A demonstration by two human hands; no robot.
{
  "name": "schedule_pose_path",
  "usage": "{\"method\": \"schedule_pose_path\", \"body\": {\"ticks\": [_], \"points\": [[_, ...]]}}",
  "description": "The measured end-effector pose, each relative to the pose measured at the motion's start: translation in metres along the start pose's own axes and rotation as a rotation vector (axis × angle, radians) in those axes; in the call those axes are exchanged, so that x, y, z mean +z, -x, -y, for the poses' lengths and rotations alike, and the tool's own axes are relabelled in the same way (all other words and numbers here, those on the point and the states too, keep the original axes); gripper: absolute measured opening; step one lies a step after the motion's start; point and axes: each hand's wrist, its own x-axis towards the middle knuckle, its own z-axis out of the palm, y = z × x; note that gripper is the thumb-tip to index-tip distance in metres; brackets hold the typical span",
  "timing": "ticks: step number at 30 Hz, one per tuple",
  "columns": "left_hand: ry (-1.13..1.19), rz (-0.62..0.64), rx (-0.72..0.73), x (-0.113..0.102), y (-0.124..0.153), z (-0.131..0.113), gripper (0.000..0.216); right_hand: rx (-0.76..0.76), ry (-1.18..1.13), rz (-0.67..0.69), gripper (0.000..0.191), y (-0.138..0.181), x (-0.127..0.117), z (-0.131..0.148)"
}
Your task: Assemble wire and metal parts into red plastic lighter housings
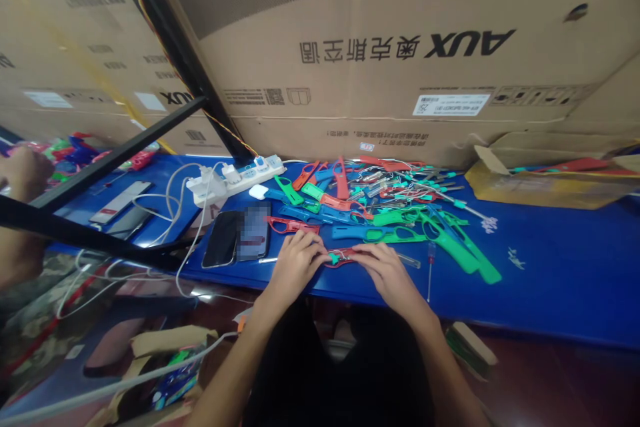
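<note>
My left hand [300, 261] and my right hand [384, 272] are closed at the two ends of a red lighter casing [344, 256] lying near the front edge of the blue table [540, 267]. A small green part [333, 257] shows inside the casing, by my left fingertips. A thin metal rod [267, 260] sticks out past my left hand, and a clear strip-like piece [411, 260] reaches out beyond my right. My fingers partly cover the casing. Just above lie a blue casing [350, 232] and a green casing [457, 247].
Behind the casings is a heap of metal lighter inserts [400, 183]. A screwdriver [431, 255] lies at right, a cardboard box [530, 190] farther back. Two phones [220, 240] and a power strip [240, 180] are left. Another person's hand [27, 170] is beyond the black frame [100, 240].
</note>
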Motion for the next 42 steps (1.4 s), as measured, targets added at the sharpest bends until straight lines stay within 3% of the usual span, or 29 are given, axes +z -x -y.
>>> {"method": "schedule_pose_path", "body": {"ticks": [14, 20, 36, 42], "points": [[-0.034, 0.039, 0.143, 0.004, -0.01, 0.015, 0.015, -0.012, -0.029, 0.02, 0.037, 0.001, 0.001, -0.004], [-0.026, -0.035, 0.189, 0.005, -0.007, 0.014, 0.017, -0.02, -0.006, 0.011, 0.037, 0.0, 0.0, -0.003], [0.069, 0.107, 0.025, 0.002, -0.015, 0.014, 0.013, -0.016, -0.007, 0.015, 0.036, -0.001, 0.001, -0.003], [0.14, 0.16, 0.031, 0.0, -0.018, 0.013, 0.014, -0.029, -0.02, 0.018, 0.039, 0.001, 0.0, -0.003]]}}
